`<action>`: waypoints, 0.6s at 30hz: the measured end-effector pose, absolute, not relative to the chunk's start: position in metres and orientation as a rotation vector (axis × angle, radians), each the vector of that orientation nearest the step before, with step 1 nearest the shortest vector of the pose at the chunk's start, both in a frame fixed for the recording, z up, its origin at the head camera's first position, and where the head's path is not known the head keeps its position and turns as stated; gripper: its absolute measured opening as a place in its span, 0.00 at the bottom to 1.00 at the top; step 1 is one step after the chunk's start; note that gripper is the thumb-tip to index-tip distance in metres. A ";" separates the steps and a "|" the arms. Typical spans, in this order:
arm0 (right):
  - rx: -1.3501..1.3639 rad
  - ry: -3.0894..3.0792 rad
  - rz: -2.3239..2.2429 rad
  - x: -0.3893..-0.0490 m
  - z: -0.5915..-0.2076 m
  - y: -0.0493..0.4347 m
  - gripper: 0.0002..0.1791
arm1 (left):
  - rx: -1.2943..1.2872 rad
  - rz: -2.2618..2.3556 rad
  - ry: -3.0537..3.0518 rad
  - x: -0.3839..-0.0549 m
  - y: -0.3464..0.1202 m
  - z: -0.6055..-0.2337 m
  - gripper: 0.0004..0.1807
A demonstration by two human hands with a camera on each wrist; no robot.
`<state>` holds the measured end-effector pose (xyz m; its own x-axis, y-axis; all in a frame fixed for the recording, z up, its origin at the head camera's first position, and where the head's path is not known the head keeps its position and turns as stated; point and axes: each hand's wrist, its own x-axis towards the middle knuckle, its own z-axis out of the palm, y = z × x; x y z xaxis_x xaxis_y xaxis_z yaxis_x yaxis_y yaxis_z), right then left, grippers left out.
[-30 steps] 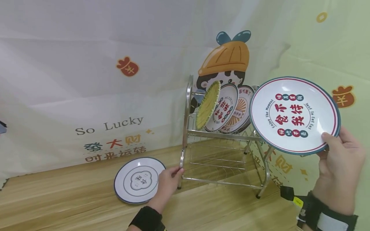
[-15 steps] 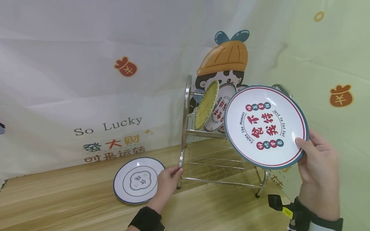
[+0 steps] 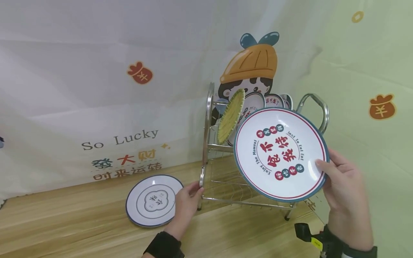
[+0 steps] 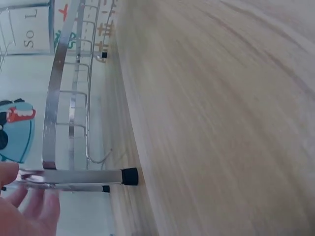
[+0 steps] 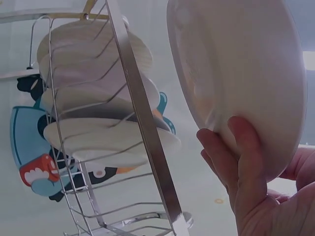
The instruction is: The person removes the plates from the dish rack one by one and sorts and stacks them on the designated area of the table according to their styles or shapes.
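My right hand holds a round white plate with a teal rim and red lettering, thumb on its face and fingers behind. In the right wrist view the fingers press the pale underside of this plate, apart from the rack's bar. The plate stands tilted in front of a two-tier metal dish rack, hiding part of it. My left hand grips the rack's left front leg. On the upper tier stand a yellow scalloped-edge plate and several white plates, leaning.
A white plate with a blue rim lies on the wooden table, left of the rack. It may be a stack. A printed cloth backdrop hangs close behind the rack. The rack's right handle rises beside the held plate.
My right hand has brought the plate left and down, in front of the rack, tilting it a little. My left hand keeps its grip on the rack leg.
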<state>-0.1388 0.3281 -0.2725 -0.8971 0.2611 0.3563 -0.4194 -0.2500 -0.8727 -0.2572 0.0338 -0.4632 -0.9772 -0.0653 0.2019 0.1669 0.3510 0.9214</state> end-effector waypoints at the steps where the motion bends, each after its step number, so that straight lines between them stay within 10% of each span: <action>1: 0.209 -1.605 2.181 -0.139 -0.273 0.327 0.22 | -0.087 -1.674 -2.374 -0.256 0.034 -0.462 0.19; 18: 0.206 -1.846 2.061 -0.142 -0.281 0.293 0.26 | -0.836 -2.353 -1.594 -0.189 0.029 -0.351 0.19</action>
<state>-0.1421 0.2930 -0.2812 -0.9227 0.1711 0.3455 -0.3622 -0.0773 -0.9289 -0.1889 0.0291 -0.3507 -0.8258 0.1597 0.5409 0.4431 -0.4097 0.7974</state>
